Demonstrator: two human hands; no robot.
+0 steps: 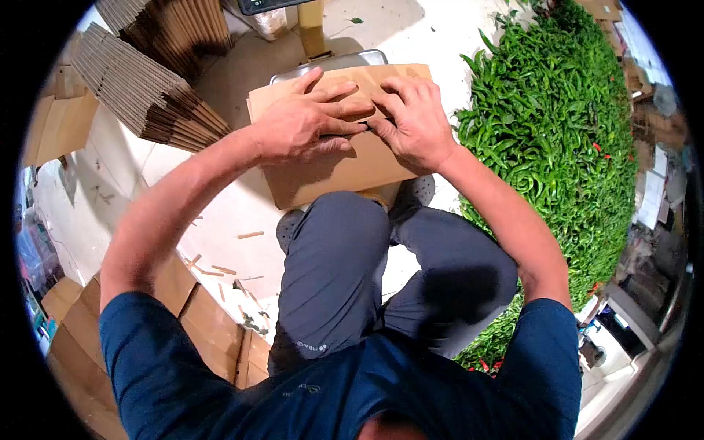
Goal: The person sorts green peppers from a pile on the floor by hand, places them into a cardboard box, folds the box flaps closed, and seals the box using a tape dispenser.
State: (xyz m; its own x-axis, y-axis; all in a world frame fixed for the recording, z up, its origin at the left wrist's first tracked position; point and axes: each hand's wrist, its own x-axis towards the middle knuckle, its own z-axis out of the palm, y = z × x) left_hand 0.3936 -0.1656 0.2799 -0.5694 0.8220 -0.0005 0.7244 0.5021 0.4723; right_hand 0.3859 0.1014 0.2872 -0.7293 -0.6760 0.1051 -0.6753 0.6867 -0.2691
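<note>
A brown cardboard box (330, 178) with folded top flaps lies in front of my knees. My left hand (312, 121) rests flat on its top, fingers stretched out and spread toward the middle. Against the right part of the same top, my right hand (416, 121) has its fingers curled and its thumb at the seam where the flaps meet. The tips of both hands are close together there. Behind the box shows the metal rim of a scale pan (370, 57), its post (312, 29) rising beyond. What lies inside the box is hidden.
Stacks of flattened cardboard (150, 84) stand at the upper left. A large heap of green chili peppers (550, 139), with a few red ones, spreads along the right. Cardboard sheets (209, 326) lie at lower left, near scraps (251, 235) on the pale floor.
</note>
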